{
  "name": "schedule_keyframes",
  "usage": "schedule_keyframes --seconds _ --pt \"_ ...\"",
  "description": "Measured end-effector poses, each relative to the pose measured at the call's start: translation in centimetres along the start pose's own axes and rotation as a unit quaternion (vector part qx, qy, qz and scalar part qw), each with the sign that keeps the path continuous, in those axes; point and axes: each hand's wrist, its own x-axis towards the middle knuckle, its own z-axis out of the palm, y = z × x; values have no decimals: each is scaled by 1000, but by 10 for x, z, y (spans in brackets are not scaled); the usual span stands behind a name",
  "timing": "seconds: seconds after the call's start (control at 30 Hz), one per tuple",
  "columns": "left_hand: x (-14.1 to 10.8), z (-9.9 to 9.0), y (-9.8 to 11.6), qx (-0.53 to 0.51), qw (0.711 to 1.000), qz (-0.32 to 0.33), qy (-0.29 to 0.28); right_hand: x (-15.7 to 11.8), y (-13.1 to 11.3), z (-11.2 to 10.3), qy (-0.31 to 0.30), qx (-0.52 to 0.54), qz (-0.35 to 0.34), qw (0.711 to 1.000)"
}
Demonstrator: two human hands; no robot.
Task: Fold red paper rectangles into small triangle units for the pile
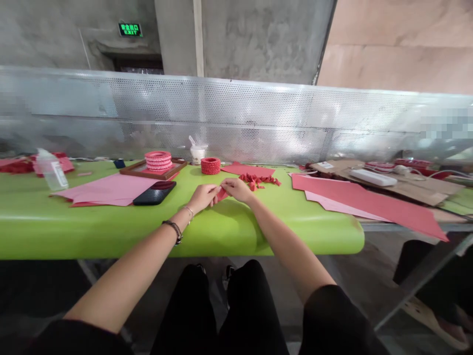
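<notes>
A small red paper piece (221, 194) is pinched between my two hands above the green table cover (221, 231). My left hand (202, 196) grips it from the left, my right hand (236, 189) from the right, with the fingertips meeting. Just beyond my right hand lies a loose heap of small folded red pieces (254, 181), and behind it a red sheet (251, 170). A round red stack (210, 166) stands behind my hands. Pink and white rings (158, 161) are piled on a brown wooden frame (138, 169) to the left.
On the left are pink sheets (107, 190), a black phone-like object (154, 193) and a clear bottle (53, 172). A white cup (197, 154) stands at the back. Red sheets (369, 199), cardboard (414, 187) and a white power strip (373, 177) lie right. A person's foot (436, 323) shows lower right.
</notes>
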Motion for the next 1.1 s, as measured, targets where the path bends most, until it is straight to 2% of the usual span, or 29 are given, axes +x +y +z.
schedule_keyframes --seconds 0.23,0.4,0.57,0.73,0.83,1.0,1.1 --pt "21 -14 -7 -103 993 -10 -61 11 7 -3 -5 11 -7 1000" --pt "32 -25 4 -178 973 -31 -143 10 4 -17 -39 43 -26 998" --pt "38 -29 12 -231 952 -18 -200 9 -1 -32 -70 35 -52 996" --pt "51 -23 6 -278 932 -1 -232 13 -6 -43 -67 -27 -78 994" --pt "61 -17 1 -312 923 2 -224 14 -6 -46 -63 -59 -93 992" --pt "67 -3 -10 -349 913 -17 -209 15 8 -45 -79 -200 -126 968" --pt "68 4 -18 -345 909 -41 -230 14 18 -41 -77 -242 -128 959"
